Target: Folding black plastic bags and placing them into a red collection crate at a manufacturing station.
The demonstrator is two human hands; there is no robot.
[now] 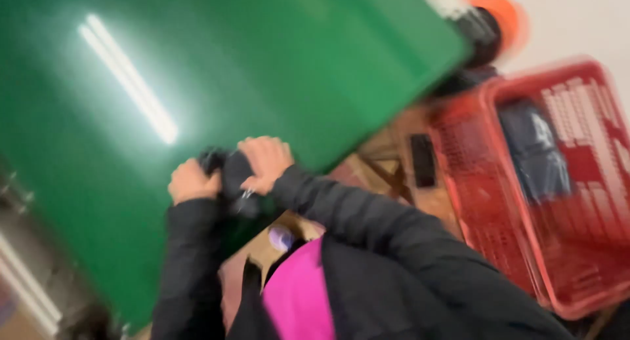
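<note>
A broad, glossy green table top [249, 64] fills most of the tilted, blurred view, its smooth surface reflecting a long white strip light. At its near edge rests a small dark bundle of soft black material [230, 176], too blurred to identify further. Past the table's right edge lies a brown wooden floor or platform [387, 163]. On it stands a red plastic lattice basket [525, 248] with dark blue cloth inside, and a flat black rectangular object [423, 160] lies just beside the basket's left wall.
</note>
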